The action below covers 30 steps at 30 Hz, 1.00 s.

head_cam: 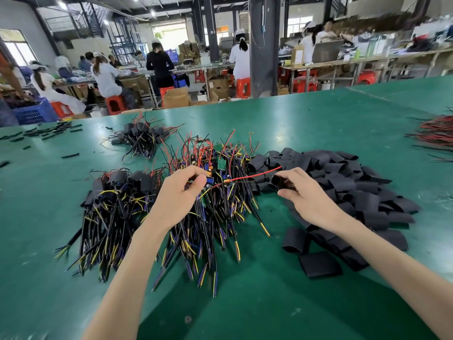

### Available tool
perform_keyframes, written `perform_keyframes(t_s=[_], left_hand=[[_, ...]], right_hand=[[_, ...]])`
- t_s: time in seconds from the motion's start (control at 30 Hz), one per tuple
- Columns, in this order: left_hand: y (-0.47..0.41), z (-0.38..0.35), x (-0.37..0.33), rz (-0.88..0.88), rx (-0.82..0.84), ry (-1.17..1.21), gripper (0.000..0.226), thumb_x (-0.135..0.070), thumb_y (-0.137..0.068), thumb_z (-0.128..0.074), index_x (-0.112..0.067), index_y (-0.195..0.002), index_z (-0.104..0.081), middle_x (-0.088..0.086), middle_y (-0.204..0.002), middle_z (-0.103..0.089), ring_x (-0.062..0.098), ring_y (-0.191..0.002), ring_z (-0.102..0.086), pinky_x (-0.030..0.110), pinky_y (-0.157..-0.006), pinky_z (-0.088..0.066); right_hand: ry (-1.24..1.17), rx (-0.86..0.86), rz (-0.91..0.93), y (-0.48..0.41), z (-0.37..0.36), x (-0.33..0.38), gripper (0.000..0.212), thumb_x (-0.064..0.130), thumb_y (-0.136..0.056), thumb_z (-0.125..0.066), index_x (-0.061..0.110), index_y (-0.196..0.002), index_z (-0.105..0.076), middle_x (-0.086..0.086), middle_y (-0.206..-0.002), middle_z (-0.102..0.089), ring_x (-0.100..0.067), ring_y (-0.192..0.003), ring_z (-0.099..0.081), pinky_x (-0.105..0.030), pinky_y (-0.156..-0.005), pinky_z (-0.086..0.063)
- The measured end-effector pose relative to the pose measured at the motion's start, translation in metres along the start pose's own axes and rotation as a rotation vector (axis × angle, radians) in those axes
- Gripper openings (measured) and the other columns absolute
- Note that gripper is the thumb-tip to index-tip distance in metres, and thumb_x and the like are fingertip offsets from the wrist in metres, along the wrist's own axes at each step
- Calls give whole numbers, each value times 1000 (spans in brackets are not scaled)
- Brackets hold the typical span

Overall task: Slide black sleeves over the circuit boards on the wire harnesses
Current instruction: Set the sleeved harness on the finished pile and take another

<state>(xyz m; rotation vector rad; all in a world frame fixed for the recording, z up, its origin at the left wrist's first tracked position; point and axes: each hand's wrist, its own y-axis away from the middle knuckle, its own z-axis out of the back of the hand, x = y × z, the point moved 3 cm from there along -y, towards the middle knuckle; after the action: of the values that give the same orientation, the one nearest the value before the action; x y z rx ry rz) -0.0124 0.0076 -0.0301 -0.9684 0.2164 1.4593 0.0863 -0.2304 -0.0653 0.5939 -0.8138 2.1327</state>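
Observation:
My left hand [180, 192] pinches a wire harness at its small circuit board [208, 182], over the middle heap of bare harnesses [220, 168]. A red lead [255, 175] runs from that board to the right. My right hand [301, 192] grips one black sleeve [278, 180] with its open mouth facing the lead's tip. A large pile of loose black sleeves [343, 182] lies to the right. Harnesses with sleeves on them lie in a heap at the left [122, 187].
The green table [245, 303] carries a second sleeved heap [142, 138] farther back, short black offcuts [49, 131] at the far left and a red-black wire bundle [436, 136] at the right edge. Other workers sit at benches beyond the table.

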Motion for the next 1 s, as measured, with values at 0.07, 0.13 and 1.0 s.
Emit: perform_keyframes(t_s=[0.07,0.13,1.0], left_hand=[[0,-2,1,20,26,-9,20,-20,-98,-47,-33,-86,-57,4,-72,-53,7,-58,-36,17,-58,-30],[1,-2,2,40,37,-24,18,-21,-98,-47,-31,-88,-58,-6,-74,-54,5,-59,-38,18,-60,-32],[15,-47,-40,-148,14,16,18,-5,-95,-52,-12,-110,-60,-16,-93,-60,-5,-88,-56,8,-83,-38]], right_hand=[[-26,-8,15,0,1,2,36,5,-91,-57,9,-126,-53,-7,-112,-50,-18,-102,-50,-22,-93,-34],[-58,-12,15,1,3,4,36,6,-91,-57,10,-126,-53,-5,-111,-50,-17,-101,-50,-20,-92,-34],[549,-195,505,16,-10,43,48,15,-72,-79,-2,-112,-61,-15,-100,-61,-35,-87,-58,-44,-77,-53]])
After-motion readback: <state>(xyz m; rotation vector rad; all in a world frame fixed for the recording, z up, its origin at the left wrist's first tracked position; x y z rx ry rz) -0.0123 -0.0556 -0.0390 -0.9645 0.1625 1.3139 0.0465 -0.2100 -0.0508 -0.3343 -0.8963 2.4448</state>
